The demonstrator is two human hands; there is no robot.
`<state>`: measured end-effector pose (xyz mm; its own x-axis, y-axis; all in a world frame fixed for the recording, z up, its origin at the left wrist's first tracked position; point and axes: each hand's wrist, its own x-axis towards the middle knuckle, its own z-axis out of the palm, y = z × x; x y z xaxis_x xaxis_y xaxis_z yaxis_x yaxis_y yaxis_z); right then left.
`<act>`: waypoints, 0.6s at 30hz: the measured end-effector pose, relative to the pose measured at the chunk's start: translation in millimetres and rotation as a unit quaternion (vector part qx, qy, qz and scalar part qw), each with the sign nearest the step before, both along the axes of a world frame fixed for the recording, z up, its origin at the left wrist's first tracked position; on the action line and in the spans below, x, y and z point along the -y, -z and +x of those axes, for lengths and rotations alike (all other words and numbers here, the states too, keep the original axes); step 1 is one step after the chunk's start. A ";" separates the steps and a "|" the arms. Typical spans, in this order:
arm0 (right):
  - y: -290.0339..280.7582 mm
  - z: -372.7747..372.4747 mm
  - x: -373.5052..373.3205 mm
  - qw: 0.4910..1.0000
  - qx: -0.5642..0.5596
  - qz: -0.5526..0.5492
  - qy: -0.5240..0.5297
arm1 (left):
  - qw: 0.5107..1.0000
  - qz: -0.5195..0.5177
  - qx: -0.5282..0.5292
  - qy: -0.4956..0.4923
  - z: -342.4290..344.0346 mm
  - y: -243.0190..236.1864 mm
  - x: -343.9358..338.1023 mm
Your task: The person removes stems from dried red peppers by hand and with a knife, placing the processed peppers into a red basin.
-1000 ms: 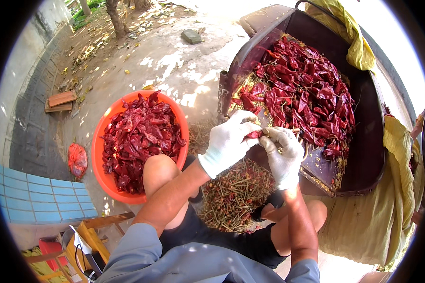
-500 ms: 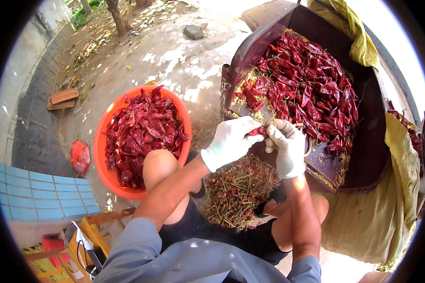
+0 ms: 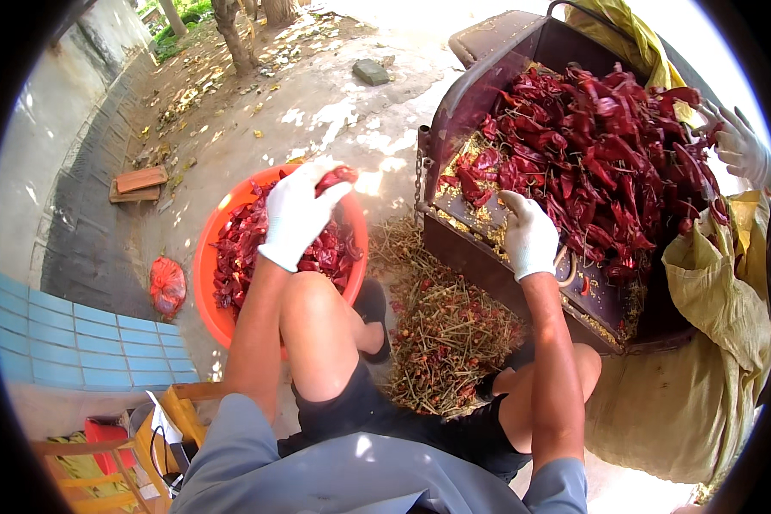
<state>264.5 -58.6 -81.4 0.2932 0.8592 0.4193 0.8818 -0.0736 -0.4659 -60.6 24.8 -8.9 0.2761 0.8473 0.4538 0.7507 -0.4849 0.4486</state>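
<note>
My left hand [image 3: 298, 218], in a white glove, is closed on a dried red chili pepper [image 3: 337, 178] above the far rim of an orange tub [image 3: 204, 295]. More chilies [image 3: 231, 261] fill the tub under it. My right hand [image 3: 531, 240], also gloved, is at the near left edge of the chili heap [image 3: 591, 163] in a dark metal cart bed [image 3: 480, 244]. One of its fingers stretches toward the heap; the others are mostly hidden, and nothing shows in its grip.
Another person's gloved hand [image 3: 745, 150] is at the far right, by a yellowish sack [image 3: 711, 274] with chilies at its mouth. A pile of stems [image 3: 445, 343] lies between my feet. Bricks [image 3: 140, 180], a red bag [image 3: 168, 285] and a wooden chair [image 3: 184, 415] are at left.
My hands have parted: the left moved left over the tub with a chili, the right stayed by the cart. The heap has grown at right, where the other person's hand has appeared.
</note>
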 end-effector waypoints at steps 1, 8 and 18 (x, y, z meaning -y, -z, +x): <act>-3.1 -8.6 -3.9 0.998 0.051 -0.041 -0.006 | 0.997 -0.032 -0.049 -0.054 -25.5 -5.8 0.4; 23.1 -17.7 -32.4 0.992 0.102 -0.076 -0.009 | 0.973 -0.116 -0.098 -0.172 -127.0 36.7 2.6; 26.3 -13.8 -30.1 0.996 0.056 -0.060 0.019 | 0.986 -0.098 0.010 0.138 41.9 12.1 29.6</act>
